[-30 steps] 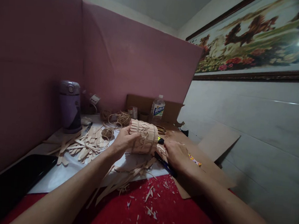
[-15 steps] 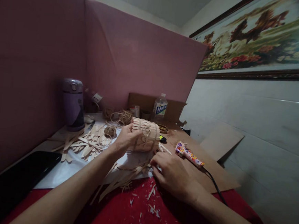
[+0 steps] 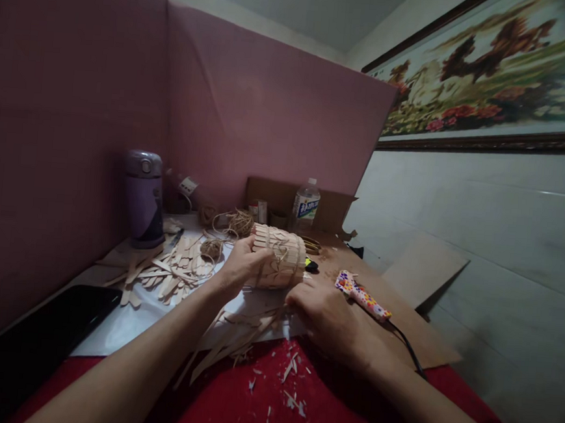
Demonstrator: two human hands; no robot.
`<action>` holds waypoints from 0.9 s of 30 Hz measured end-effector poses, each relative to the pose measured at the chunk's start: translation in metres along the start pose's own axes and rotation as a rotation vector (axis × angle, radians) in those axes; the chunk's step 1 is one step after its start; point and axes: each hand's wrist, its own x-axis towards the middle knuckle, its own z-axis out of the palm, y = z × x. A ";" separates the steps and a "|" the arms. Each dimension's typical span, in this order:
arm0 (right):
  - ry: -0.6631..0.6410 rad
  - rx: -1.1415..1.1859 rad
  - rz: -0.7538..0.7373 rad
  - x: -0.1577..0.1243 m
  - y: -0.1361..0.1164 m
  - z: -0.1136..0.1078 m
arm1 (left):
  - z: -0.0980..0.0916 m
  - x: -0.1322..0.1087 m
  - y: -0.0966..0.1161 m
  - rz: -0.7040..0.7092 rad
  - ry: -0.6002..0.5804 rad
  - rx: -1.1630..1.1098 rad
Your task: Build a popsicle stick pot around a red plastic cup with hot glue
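My left hand (image 3: pixel 242 265) is closed around the near left side of a cylinder of wooden craft sticks (image 3: pixel 285 264), which lies on its side with twine bands round it. Just below the cylinder's right end is my right hand (image 3: pixel 328 316), its fingers curled together. Whatever those fingers may pinch is hidden. Loose, thin strips of wood (image 3: pixel 236 338) lie on the white sheet under both hands. A flower-patterned glue gun (image 3: pixel 364 297) with a black cord rests on the cardboard to the right of my right hand.
Craft sticks (image 3: pixel 175 271) are piled at the left, beside a purple flask (image 3: pixel 145 204) and a black glossy slab (image 3: pixel 66 318). Behind stand twine balls (image 3: pixel 241 223) and a clear bottle (image 3: pixel 306 207). Wood shavings litter the red cloth (image 3: pixel 242 410).
My right hand has moved slightly up, closer to the cylinder's right end, and its fingers are drawn in more. My left hand keeps its hold. The view has shifted slightly.
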 end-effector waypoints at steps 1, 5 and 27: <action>0.064 0.044 0.001 -0.001 0.000 -0.001 | 0.000 0.000 0.000 -0.008 0.002 -0.006; 0.240 0.283 0.066 0.002 0.000 -0.007 | 0.000 0.000 0.000 -0.013 -0.006 -0.024; 0.101 1.341 0.312 0.030 0.002 0.011 | 0.003 -0.004 0.007 -0.049 0.013 0.008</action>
